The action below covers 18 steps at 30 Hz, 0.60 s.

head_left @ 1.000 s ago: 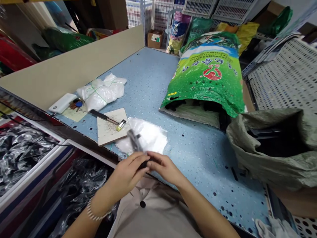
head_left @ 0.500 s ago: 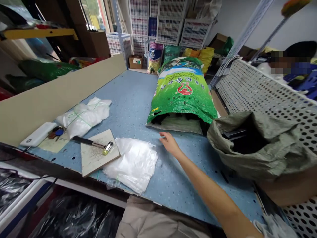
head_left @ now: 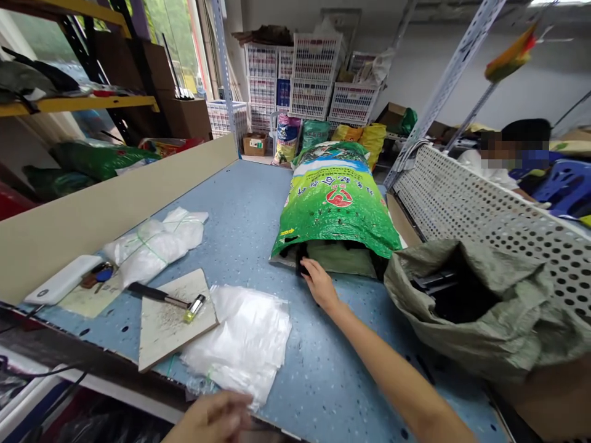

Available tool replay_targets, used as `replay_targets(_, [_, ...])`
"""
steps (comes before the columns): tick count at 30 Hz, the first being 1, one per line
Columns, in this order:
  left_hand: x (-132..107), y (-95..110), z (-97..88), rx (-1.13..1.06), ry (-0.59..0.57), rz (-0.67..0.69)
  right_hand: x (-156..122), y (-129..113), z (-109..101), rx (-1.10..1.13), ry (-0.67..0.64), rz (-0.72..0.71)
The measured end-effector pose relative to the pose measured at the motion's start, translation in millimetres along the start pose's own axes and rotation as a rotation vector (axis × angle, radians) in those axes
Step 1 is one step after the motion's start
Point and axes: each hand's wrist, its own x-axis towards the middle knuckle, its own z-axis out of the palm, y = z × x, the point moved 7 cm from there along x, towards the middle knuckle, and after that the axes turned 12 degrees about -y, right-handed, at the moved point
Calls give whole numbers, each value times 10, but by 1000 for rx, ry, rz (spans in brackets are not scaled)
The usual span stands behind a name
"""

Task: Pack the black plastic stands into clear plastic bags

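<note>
My right hand is at the open mouth of a green printed sack that lies on the blue table. Its fingers are closed on a black piece at the left of that mouth; the piece's kind cannot be made out. More dark things show inside the sack. My left hand, a little blurred, is at the front edge with its fingers apart and nothing seen in them. Just beyond it lies a stack of clear plastic bags.
A hammer rests on a square board. Behind are a tied bundle of plastic bags, a white device and keys. At right stands an open grey-green sack with black things, beside a perforated white panel. A person sits beyond it.
My right hand has reached to the green sack's mouth and closed on a black piece there. My left hand has come into view at the bottom. The view has tilted up.
</note>
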Motion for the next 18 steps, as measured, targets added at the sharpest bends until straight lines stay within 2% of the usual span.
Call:
replay_targets(1, [180, 179, 101, -152, -10, 69, -264, -29, 56, 12, 4, -44])
replay_targets(3, [570, 550, 281, -391, 19, 208, -852, -235, 127, 103, 64, -293])
replay_targets(4, [760, 696, 387, -465, 19, 235, -1132, -342, 162, 130, 64, -395])
replay_targets(6, [1052, 885, 580, -492, 55, 230, -1582, -555, 221, 144, -22, -583])
replay_targets(7, [1142, 939, 677, -460, 61, 214, -1719, -605, 195, 156, -38, -615])
replay_targets(9, [1208, 995, 858, -363, 42, 186, -1795, -541, 14, 183, 56, -527])
replay_targets(12, [1131, 1014, 1077, -264, -39, 164, -1660, -237, -319, 76, 315, -263])
replay_targets(14, [1054, 1017, 1166, -215, -69, 157, -1519, -170, -390, -90, 358, -280])
replay_targets(18, [1009, 1039, 1229, -148, -38, 173, -1278, -221, -297, -275, 309, -455])
